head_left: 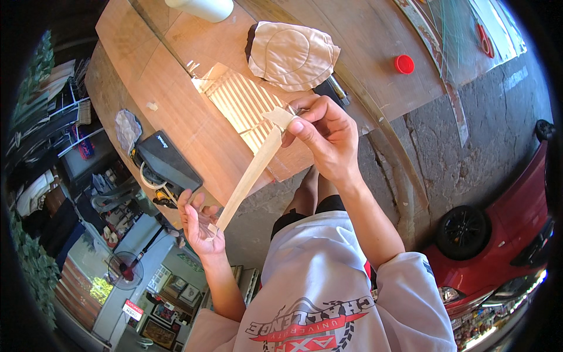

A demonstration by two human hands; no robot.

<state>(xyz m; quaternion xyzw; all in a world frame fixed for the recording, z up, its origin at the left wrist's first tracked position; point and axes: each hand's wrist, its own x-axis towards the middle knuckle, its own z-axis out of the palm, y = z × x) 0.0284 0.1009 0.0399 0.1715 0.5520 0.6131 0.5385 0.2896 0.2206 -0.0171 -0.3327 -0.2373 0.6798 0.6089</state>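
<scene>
Strip, long and pale tan, spans the gap between my two hands, running on a slant from 7 o'clock up to 1 o'clock. Upper end: at my right hand, thumb and forefinger pinching it; a short, wider pale flap juts toward 9 o'clock beside the fingertips. Lower end: at my left hand, fingers parted and half curled; whether they grip the strip, I cannot tell. Middle of strip: 8 o'clock from the right hand, seen against the near edge of the table. Surroundings: beige cloth pad near the right hand, just short of 12 o'clock; red cap toward 2 o'clock; black case near the left hand, at 11 o'clock.
</scene>
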